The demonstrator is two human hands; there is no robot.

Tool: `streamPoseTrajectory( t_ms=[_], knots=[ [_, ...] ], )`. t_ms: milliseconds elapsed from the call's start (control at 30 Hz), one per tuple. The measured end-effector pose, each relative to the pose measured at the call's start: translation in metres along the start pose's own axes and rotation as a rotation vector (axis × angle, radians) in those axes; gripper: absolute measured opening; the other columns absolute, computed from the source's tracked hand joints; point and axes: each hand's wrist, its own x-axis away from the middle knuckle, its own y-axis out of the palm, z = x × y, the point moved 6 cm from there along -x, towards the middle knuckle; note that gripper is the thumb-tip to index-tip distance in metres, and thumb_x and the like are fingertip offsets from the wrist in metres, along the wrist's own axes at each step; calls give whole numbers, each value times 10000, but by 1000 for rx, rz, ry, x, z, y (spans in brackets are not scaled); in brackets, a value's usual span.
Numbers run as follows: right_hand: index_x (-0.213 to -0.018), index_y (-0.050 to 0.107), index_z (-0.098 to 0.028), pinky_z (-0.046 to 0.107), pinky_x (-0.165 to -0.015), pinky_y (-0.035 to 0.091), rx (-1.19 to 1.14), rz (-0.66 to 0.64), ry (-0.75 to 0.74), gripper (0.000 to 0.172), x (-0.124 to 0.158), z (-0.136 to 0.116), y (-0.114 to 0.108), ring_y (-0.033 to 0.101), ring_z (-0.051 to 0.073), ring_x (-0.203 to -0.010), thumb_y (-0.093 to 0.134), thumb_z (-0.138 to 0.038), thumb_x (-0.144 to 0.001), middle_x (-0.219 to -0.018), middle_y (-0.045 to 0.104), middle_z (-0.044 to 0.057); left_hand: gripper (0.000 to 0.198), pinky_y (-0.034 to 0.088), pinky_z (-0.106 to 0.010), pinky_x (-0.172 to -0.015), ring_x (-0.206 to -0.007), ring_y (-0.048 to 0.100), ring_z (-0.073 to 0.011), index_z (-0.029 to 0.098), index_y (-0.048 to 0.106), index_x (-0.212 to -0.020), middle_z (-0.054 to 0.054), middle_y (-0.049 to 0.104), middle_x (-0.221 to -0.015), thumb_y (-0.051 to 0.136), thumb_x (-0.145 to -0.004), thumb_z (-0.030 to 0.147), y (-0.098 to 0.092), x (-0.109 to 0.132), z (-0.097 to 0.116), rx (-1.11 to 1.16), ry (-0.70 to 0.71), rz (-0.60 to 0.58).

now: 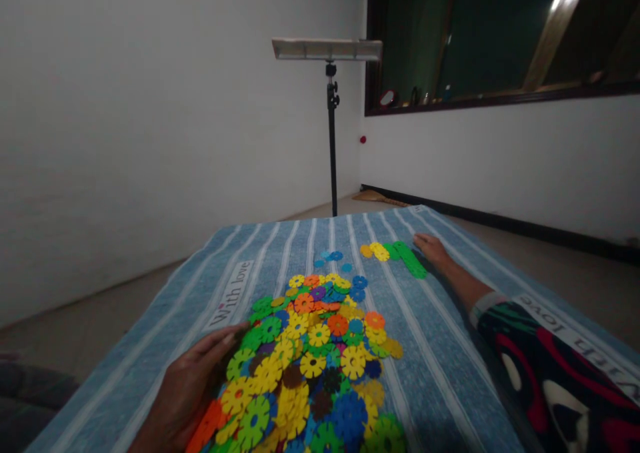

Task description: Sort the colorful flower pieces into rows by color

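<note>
Many notched plastic discs in yellow, green, orange, blue and brown lie in a heap [313, 363] on a striped blue cloth [200, 306]. My left hand [193, 379] rests along the heap's left edge, fingers together and stretched forward, touching the discs there. Farther off to the right, my right hand [433, 249] is beside a row of green discs [411, 261], its fingers pointing left; whether it holds anything is too small to tell. Yellow discs [379, 251] continue the row on its left. A few blue discs [333, 256] lie apart behind the heap.
A lamp panel [327, 49] on a black stand [333, 153] stands behind the cloth-covered surface. A dark window [490, 33] with small items on its sill is at the upper right. A brown broom-like thing [373, 196] lies on the floor.
</note>
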Motion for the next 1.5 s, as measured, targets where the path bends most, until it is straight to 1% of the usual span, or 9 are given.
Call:
streamPoseTrajectory(
  t_ms=[100,333,433,600,700,833,933,1233,1500],
  knots=[
    [-1197,616,-171,475,-944,508,-131,-34,16,305,-1,4,8,615,239,-1094,608,-361,-958,-1249,618,87,345,632,-326,-627,-776,742,-269,174,751,-971,-88,773,-968,781,-628,151,-4,-4,-1,-20,10,0],
    [-1210,619,-170,503,-995,474,-336,-102,15,318,-7,5,31,592,254,-1161,611,-362,-957,-1300,605,95,574,632,-293,-686,-963,721,-301,206,754,-1007,-68,757,-1096,906,-459,285,-17,-22,-7,-54,1,13],
    [-1204,625,-169,512,-1013,456,-378,-105,25,322,-13,8,40,596,254,-1161,609,-374,-956,-1285,618,94,593,635,-305,-666,-947,725,-312,212,760,-986,-68,764,-1074,911,-417,289,-17,-21,-7,-61,-13,21],
    [-1186,641,-164,523,-1042,427,-426,-101,29,359,-19,13,48,602,254,-1170,604,-432,-950,-1262,646,96,595,633,-308,-636,-865,738,-299,208,764,-940,-67,769,-1055,911,-365,254,-7,-8,-1,-49,-43,49],
    [-1182,652,-166,534,-1061,408,-446,-102,24,411,-20,13,49,602,260,-1186,618,-482,-923,-1269,655,103,602,633,-316,-620,-842,739,-307,204,763,-925,-72,771,-1037,910,-344,249,-5,-3,0,-33,-54,67],
    [-1132,703,-226,515,-1089,395,-461,-101,22,506,-18,12,49,588,296,-1222,656,-603,-798,-1255,684,68,649,640,-328,-667,-914,730,-332,206,761,-958,-79,757,-1094,928,-335,279,-6,-5,-1,-55,-30,55],
    [-1121,712,-264,495,-1083,408,-463,-109,19,541,-16,8,48,580,302,-1235,658,-638,-734,-1244,693,43,647,642,-335,-685,-942,724,-341,212,760,-962,-76,752,-1112,934,-344,290,-6,-6,-1,-66,-22,47],
    [-1091,724,-251,452,-1122,352,-441,-144,-12,448,-5,-11,38,546,274,-1266,632,-563,-782,-1288,668,33,646,643,-349,-677,-955,718,-364,236,754,-987,-66,754,-1107,942,-371,282,-7,-5,0,-60,-51,37],
    [-1074,724,-257,443,-1091,394,-485,-168,26,427,-4,-14,40,554,274,-1258,629,-550,-778,-1277,672,38,604,642,-347,-713,-914,731,-339,249,754,-982,-50,761,-1085,937,-409,296,-11,-9,-2,-75,-49,18]
  ],
)
